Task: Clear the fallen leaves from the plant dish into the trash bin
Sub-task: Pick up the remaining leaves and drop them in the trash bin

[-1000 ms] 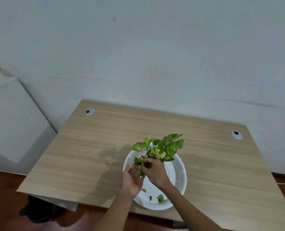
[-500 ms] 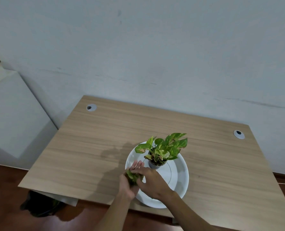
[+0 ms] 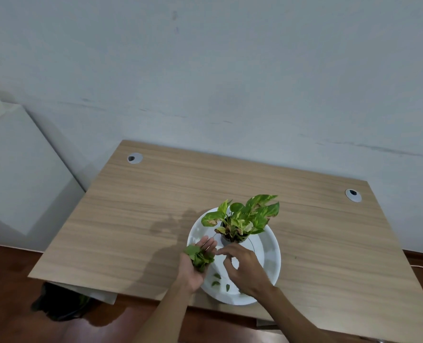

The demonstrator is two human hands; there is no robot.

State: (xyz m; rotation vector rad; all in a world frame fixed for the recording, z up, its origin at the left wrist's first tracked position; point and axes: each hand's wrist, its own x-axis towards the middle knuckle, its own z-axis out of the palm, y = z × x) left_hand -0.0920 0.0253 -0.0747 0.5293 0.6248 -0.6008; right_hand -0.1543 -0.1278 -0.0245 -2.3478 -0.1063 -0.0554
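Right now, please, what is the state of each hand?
Left hand: open, palm up, with a bunch of leaves lying in it.
Right hand: over the white dish, fingers loosely curled, holding nothing visible.

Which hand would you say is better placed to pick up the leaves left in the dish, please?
Probably the right hand: it hovers empty over the white dish, just above the loose leaves. The left hand lies palm-up, already cupping a pile of gathered leaves.
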